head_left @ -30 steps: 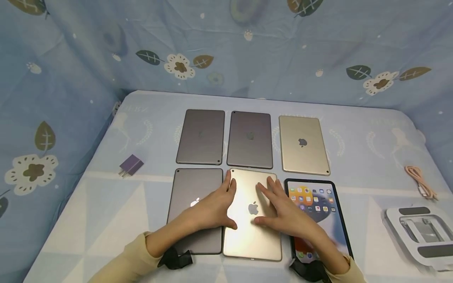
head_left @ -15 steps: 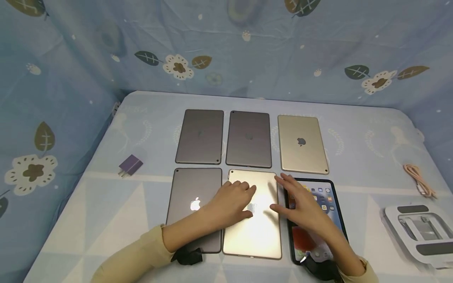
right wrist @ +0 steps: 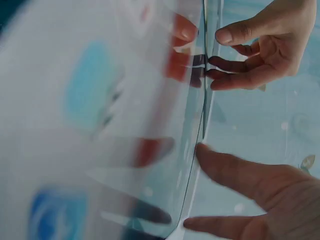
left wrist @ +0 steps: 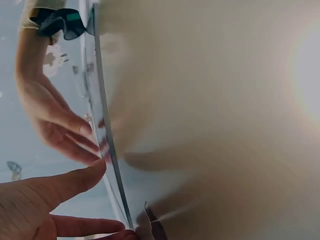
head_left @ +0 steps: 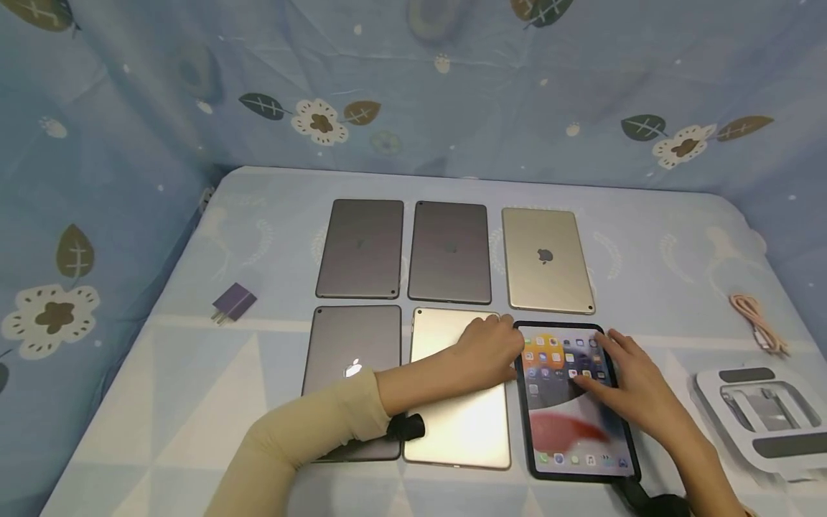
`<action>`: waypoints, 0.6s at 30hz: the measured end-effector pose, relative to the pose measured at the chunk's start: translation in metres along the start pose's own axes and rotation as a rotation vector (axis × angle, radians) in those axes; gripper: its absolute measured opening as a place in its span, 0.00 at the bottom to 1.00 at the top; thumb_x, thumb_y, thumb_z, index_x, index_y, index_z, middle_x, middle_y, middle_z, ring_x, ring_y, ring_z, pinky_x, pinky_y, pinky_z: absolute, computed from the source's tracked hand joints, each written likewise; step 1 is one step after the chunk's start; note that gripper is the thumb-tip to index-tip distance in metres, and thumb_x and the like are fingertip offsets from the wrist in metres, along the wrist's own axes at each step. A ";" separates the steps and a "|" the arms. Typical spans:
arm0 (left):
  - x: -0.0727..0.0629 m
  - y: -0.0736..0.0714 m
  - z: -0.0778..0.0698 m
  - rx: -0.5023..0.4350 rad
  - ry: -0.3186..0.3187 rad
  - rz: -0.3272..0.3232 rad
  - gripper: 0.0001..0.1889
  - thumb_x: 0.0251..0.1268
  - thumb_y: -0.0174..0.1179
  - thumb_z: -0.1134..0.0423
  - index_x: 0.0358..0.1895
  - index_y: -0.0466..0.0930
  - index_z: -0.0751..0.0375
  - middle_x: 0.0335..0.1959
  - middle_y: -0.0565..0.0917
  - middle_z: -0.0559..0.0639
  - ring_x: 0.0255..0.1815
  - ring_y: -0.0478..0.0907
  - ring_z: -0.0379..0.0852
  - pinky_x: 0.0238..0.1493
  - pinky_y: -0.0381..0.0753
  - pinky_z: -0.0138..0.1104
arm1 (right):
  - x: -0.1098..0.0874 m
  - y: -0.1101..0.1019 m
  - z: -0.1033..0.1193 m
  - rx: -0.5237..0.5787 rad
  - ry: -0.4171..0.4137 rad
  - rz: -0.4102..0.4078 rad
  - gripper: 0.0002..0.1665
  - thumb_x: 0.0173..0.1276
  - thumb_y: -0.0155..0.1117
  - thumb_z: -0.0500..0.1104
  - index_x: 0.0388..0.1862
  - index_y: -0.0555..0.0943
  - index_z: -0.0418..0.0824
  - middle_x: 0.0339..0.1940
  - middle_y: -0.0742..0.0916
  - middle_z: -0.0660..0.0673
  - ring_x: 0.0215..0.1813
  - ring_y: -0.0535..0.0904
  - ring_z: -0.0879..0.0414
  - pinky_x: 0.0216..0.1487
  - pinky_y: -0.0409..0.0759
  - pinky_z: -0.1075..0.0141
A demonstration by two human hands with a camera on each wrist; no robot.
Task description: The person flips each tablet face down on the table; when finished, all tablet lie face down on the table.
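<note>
A tablet with a lit screen of app icons (head_left: pixel 565 402) lies face up at the right of the front row. My left hand (head_left: pixel 487 352) reaches over the gold tablet (head_left: pixel 461 431), fingertips at the lit tablet's left edge. At that tablet's upper right is my right hand (head_left: pixel 639 391), its thumb over the screen and fingers along the right edge. The left wrist view has my left hand (left wrist: pixel 45 200) with thumb and fingers fairly straight by a tablet's edge. My right hand (right wrist: pixel 265 190) looks similarly straight-fingered in the right wrist view, close to an edge.
A dark grey tablet (head_left: pixel 352 345) lies face down left of the gold one. Behind are two more grey tablets (head_left: pixel 360 248) (head_left: pixel 450 251) and another gold tablet (head_left: pixel 549 280). A purple charger plug (head_left: pixel 235 301) sits left; a coiled cable (head_left: pixel 757 323) and white stand (head_left: pixel 762 416) sit right.
Both hands have moved right. My left hand has gone from the front gold tablet's left edge across to the lit tablet's left edge. My right hand has crossed to the lit tablet's right side.
</note>
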State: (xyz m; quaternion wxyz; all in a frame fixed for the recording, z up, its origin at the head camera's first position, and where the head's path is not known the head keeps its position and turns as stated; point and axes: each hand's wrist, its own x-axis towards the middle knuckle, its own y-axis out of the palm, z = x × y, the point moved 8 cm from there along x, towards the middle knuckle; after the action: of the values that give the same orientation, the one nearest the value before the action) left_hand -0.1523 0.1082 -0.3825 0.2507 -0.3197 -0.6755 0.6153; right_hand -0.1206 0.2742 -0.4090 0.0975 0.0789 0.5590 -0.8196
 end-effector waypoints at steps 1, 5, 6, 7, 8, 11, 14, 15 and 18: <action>0.003 0.001 -0.002 0.005 0.001 0.003 0.14 0.51 0.71 0.46 0.30 0.85 0.52 0.32 0.82 0.48 0.31 0.76 0.42 0.26 0.75 0.32 | -0.001 0.000 -0.006 -0.014 0.013 0.007 0.52 0.57 0.71 0.54 0.67 0.61 0.20 0.66 0.62 0.17 0.65 0.58 0.21 0.60 0.60 0.29; 0.012 0.004 -0.009 0.030 0.005 0.022 0.11 0.53 0.69 0.48 0.30 0.85 0.51 0.31 0.81 0.47 0.32 0.76 0.41 0.26 0.74 0.32 | -0.005 0.002 -0.021 -0.049 0.042 0.021 0.53 0.56 0.71 0.54 0.63 0.62 0.14 0.65 0.61 0.15 0.64 0.56 0.19 0.61 0.59 0.30; 0.014 0.005 -0.010 0.039 0.004 0.028 0.10 0.53 0.69 0.49 0.29 0.85 0.50 0.31 0.82 0.47 0.32 0.76 0.42 0.26 0.74 0.32 | -0.005 0.002 -0.022 -0.046 0.045 0.019 0.53 0.55 0.71 0.54 0.62 0.63 0.14 0.65 0.61 0.15 0.65 0.56 0.19 0.61 0.59 0.30; 0.015 0.005 -0.011 0.047 0.003 0.032 0.10 0.53 0.69 0.49 0.28 0.84 0.50 0.31 0.82 0.47 0.32 0.76 0.42 0.27 0.74 0.32 | -0.006 0.002 -0.023 -0.034 0.043 0.015 0.52 0.55 0.72 0.54 0.62 0.64 0.15 0.65 0.61 0.15 0.65 0.55 0.19 0.61 0.58 0.30; 0.016 0.005 -0.012 0.057 0.001 0.035 0.10 0.53 0.69 0.49 0.27 0.84 0.49 0.31 0.82 0.47 0.33 0.77 0.42 0.27 0.74 0.32 | -0.007 0.003 -0.024 -0.018 0.041 0.012 0.52 0.54 0.72 0.54 0.61 0.64 0.15 0.66 0.61 0.16 0.65 0.55 0.19 0.61 0.58 0.29; 0.018 0.007 -0.013 0.073 -0.002 0.051 0.10 0.51 0.71 0.48 0.26 0.84 0.48 0.32 0.83 0.47 0.33 0.77 0.42 0.28 0.76 0.32 | -0.008 0.005 -0.024 0.049 0.042 0.017 0.52 0.54 0.72 0.53 0.62 0.64 0.15 0.67 0.60 0.17 0.67 0.53 0.19 0.61 0.56 0.29; 0.020 0.008 -0.014 0.080 0.002 0.068 0.10 0.51 0.71 0.48 0.30 0.86 0.48 0.33 0.83 0.47 0.34 0.77 0.42 0.29 0.77 0.32 | -0.009 0.009 -0.026 0.191 0.080 0.075 0.53 0.58 0.70 0.52 0.66 0.58 0.16 0.72 0.53 0.19 0.72 0.42 0.20 0.64 0.49 0.27; 0.020 0.008 -0.015 0.086 0.003 0.071 0.11 0.51 0.71 0.47 0.31 0.86 0.48 0.34 0.83 0.48 0.34 0.77 0.42 0.30 0.77 0.32 | -0.009 0.010 -0.027 0.248 0.102 0.101 0.54 0.60 0.69 0.52 0.68 0.55 0.16 0.73 0.50 0.20 0.73 0.37 0.22 0.65 0.46 0.27; 0.019 0.008 -0.016 0.100 0.008 0.084 0.12 0.51 0.71 0.46 0.33 0.87 0.48 0.33 0.83 0.47 0.34 0.77 0.42 0.30 0.78 0.31 | -0.011 0.014 -0.033 0.458 0.181 0.179 0.53 0.65 0.64 0.50 0.72 0.47 0.20 0.76 0.40 0.25 0.74 0.25 0.27 0.66 0.38 0.27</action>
State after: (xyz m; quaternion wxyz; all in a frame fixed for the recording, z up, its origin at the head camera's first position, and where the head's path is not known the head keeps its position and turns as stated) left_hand -0.1523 0.1338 -0.3897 0.2428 -0.3373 -0.6290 0.6569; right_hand -0.1057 0.3008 -0.4309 0.0990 0.2213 0.3562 -0.9024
